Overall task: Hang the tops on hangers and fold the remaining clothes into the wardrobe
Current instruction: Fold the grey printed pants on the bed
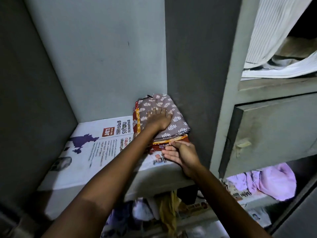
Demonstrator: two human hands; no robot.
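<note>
Where left hand [160, 119] presses folded clothes [173, 115], newspaper [96, 148] script unreadable.

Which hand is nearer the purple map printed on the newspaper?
Left. The left hand rests flat on the folded stack, right of the purple map; the right hand lies farther right, at the stack's front edge.

Counted: two folded garments [173, 115] stacked (brown print over red), one newspaper liner [96, 152], one lilac cloth [274, 181], two hands [159, 119].
</note>
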